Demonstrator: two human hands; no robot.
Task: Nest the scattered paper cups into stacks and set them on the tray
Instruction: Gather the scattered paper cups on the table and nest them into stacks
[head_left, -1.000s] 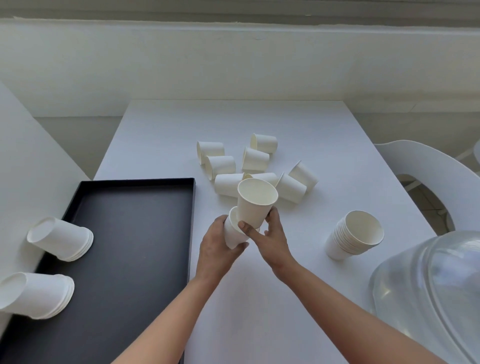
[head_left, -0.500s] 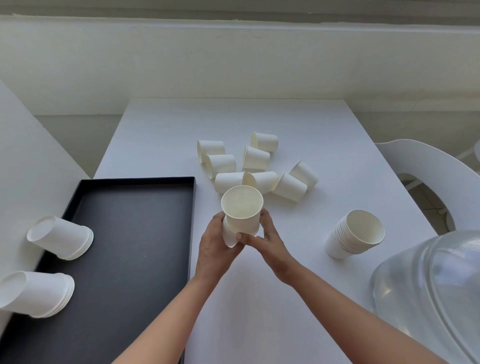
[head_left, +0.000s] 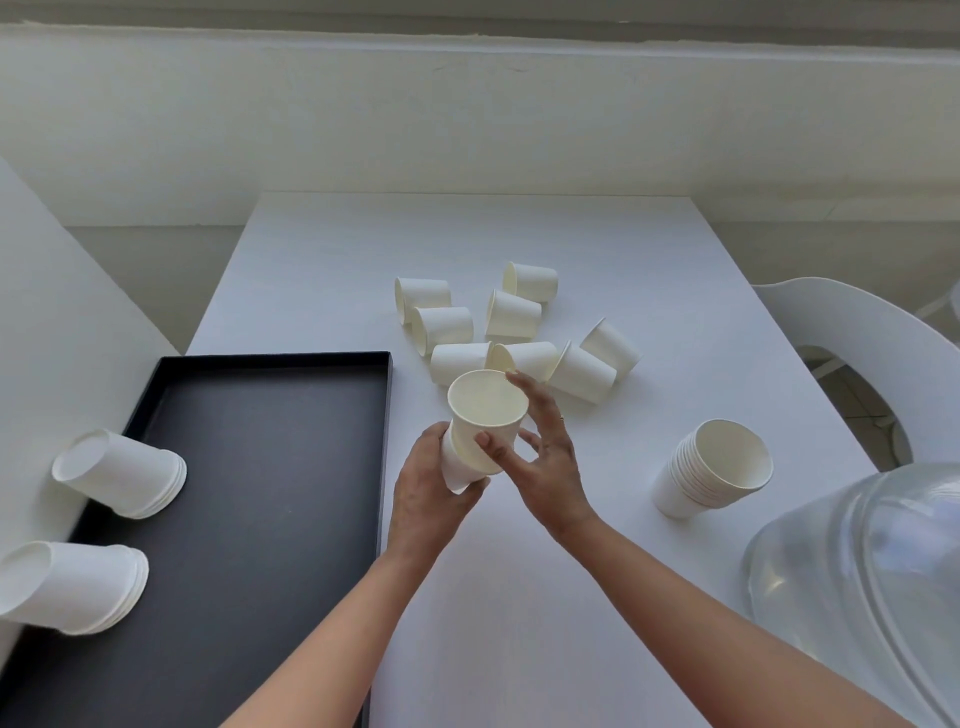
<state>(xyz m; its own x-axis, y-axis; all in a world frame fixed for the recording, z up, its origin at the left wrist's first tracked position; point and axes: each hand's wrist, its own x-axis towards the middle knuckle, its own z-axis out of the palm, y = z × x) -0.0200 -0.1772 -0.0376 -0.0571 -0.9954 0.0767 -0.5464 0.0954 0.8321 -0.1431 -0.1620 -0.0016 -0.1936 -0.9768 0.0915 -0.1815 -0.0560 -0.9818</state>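
Over the white table, left hand grips nested cups, right hand pinches them.

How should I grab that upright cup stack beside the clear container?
Probably wrap the upright stack round its lower wall, below the layered rims, from its unobstructed left side: it stands mouth up, with the clear container close on its other side.
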